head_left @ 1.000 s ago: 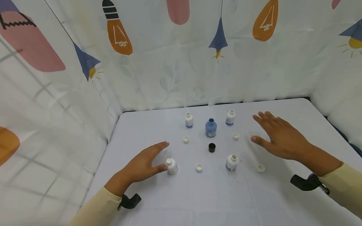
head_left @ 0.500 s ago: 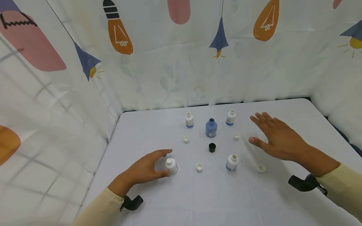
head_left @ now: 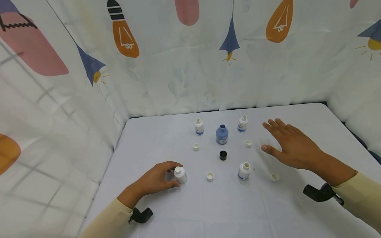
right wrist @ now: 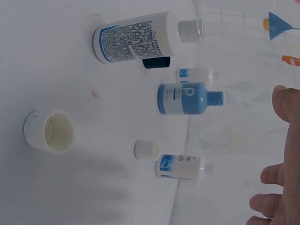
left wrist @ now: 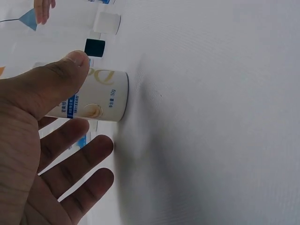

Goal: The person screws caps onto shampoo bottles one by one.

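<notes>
My left hand (head_left: pixel 157 179) has its thumb and index finger around a small white bottle (head_left: pixel 181 176) standing on the near left of the table. In the left wrist view the thumb lies over the printed side of this bottle (left wrist: pixel 110 96), and the other fingers spread apart below it. My right hand (head_left: pixel 293 145) hovers over the right side of the table, fingers extended and holding nothing. Nearest to it are an upturned white cap (head_left: pixel 275 177) and an uncapped white bottle (head_left: pixel 244 171). A blue bottle (head_left: pixel 222 135) with an open neck stands farther back.
Two more uncapped white bottles, one at the back left (head_left: pixel 199 127) and one at the back right (head_left: pixel 242 124), flank the blue one. A black cap (head_left: pixel 223 155) and several white caps (head_left: pixel 209 177) lie between. Printed curtain (head_left: pixel 178 66) encloses the white table (head_left: pixel 166 211).
My left hand has moved slightly right, its thumb and index finger closing in around the white bottle. The right hand has shifted a little left, fingers still extended. Bottles and caps stay put.
</notes>
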Motion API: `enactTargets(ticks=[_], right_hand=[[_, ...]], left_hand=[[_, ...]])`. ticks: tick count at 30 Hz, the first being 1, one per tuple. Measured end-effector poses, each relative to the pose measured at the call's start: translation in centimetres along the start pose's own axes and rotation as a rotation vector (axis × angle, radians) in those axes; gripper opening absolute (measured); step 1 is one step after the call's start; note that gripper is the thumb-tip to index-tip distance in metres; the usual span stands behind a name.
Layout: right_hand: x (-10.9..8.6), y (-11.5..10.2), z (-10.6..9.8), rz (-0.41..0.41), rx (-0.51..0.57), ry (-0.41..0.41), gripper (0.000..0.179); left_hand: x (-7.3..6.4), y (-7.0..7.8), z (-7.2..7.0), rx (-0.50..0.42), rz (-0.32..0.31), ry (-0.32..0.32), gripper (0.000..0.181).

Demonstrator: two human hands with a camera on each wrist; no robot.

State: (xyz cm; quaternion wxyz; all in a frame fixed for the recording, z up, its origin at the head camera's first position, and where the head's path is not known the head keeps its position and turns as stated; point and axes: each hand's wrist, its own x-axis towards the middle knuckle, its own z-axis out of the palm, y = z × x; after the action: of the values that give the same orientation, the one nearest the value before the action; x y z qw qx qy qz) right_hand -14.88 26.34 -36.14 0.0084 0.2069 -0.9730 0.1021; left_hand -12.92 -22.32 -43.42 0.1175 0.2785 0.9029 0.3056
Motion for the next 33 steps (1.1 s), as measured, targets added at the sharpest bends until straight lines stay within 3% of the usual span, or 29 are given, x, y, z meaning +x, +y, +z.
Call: enactTargets(ticks=[33], right_hand=[[0.6,-1.6,0.0,-0.004,0.001,-0.004,0.085]], left_hand=[[1.3,-0.6,1.0,-0.069,0.001,0.085,0.051]])
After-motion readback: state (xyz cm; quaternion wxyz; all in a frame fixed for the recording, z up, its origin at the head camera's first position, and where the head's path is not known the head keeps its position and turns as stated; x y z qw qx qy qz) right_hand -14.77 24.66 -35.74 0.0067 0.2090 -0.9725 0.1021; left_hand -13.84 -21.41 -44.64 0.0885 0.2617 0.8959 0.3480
